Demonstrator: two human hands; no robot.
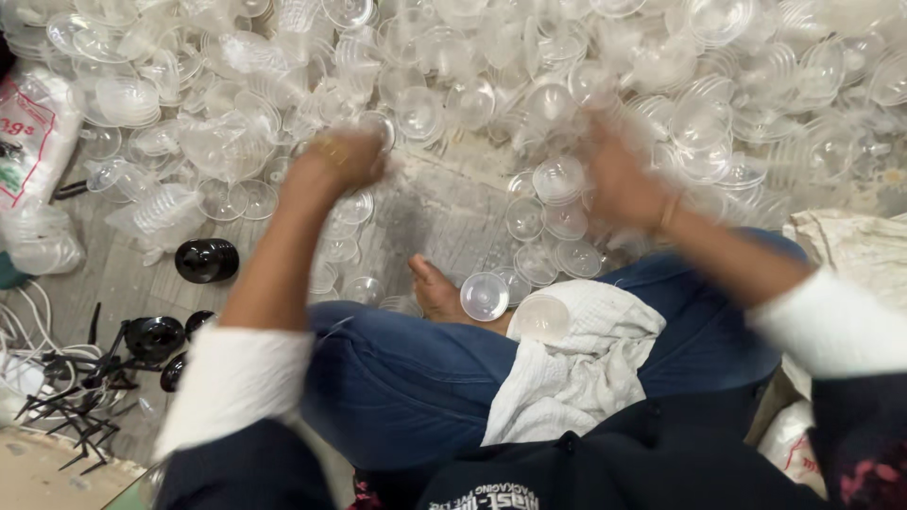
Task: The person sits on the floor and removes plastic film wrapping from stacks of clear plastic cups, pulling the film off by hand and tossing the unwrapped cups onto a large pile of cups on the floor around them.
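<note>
I see my left hand (342, 156) fisted at the heap of empty clear plastic cups (491, 76); my right hand (619, 184) is blurred, grip unclear.

Left hand (342, 156) fisted; right hand (619, 181) blurred, both outstretched.

White plastic bag (33, 132) at left edge, on floor: red and green print, bulging, soft-sided. Below it, clear plastic bag (38, 241), crumpled. Bottom right corner: white sack (789, 439) with red print, partly hidden by sleeve. No signs, no screens.
</note>
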